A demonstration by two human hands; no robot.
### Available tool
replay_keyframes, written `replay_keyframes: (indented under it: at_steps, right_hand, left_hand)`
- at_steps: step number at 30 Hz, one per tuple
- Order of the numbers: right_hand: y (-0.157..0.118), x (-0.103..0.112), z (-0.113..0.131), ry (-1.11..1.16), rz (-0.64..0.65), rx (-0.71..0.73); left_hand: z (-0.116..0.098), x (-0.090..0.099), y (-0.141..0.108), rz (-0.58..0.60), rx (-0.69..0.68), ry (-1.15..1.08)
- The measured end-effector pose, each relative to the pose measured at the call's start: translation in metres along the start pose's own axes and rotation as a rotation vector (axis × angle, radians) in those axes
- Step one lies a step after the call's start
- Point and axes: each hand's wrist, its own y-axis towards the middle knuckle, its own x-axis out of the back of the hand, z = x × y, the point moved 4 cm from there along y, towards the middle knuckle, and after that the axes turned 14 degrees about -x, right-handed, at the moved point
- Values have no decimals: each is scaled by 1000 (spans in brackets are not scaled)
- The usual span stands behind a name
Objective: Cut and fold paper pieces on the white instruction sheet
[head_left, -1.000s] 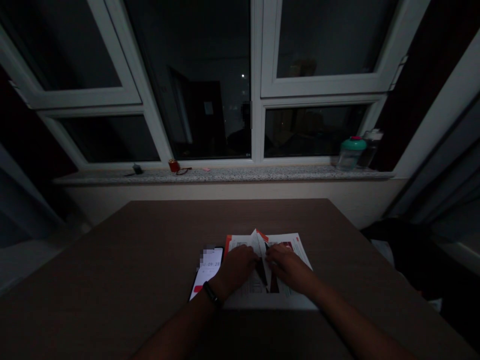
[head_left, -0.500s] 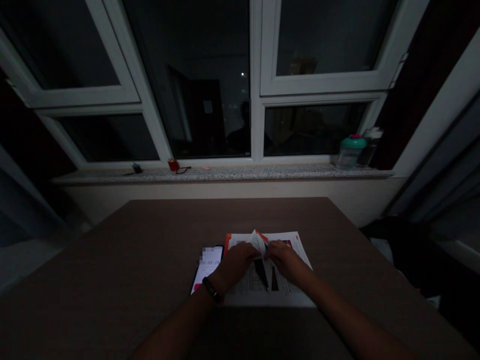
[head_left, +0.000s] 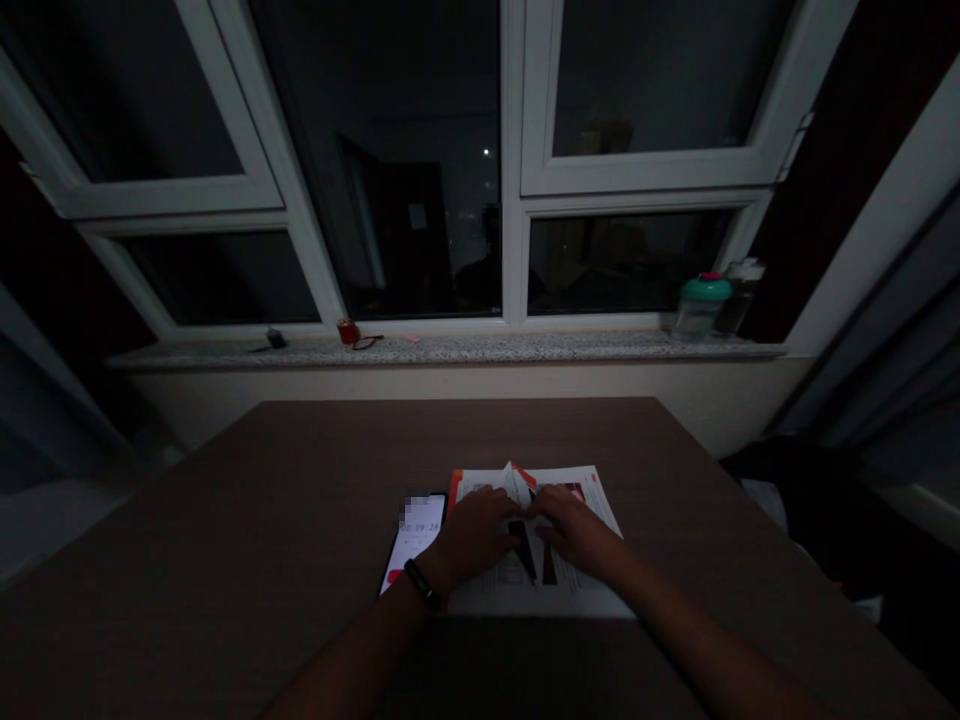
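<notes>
The left hand [head_left: 476, 530] is half curled, its fingertips at a raised flap [head_left: 514, 486] of paper and its thumb lower, set apart from the fingers. The right hand [head_left: 570, 525] faces it from the other side, fingers bent and close together, their tips also at the flap. The light is dim, so I cannot tell whether either hand pinches the paper or merely presses on it. The flap stands up between the hands, with an orange edge at its top. Under both hands the sheet [head_left: 536, 603] lies on the table [head_left: 337, 480], printed with pictures and text, an orange strip at its far left corner. A dark wedge shows between the hands.

A black band [head_left: 422, 585] circles the left wrist. Just left of the sheet lies a phone [head_left: 424, 512], its screen lit with digits, partly behind the left forearm. Beyond the table, the sill [head_left: 465, 348] bears a small red jar [head_left: 347, 331] and, far right, a green-lidded bottle [head_left: 703, 300] beside a clear one.
</notes>
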Motion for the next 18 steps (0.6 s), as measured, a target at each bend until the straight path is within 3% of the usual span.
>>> replay_keyframes:
  at_steps: [5, 18]
  right_hand:
    - [-8, 2, 4, -23, 42, -22]
    - [-4, 0, 6, -47, -14, -35]
  left_hand:
    - [-5, 0, -1, 2, 29, 35]
    - [-8, -5, -3, 0, 56, 161]
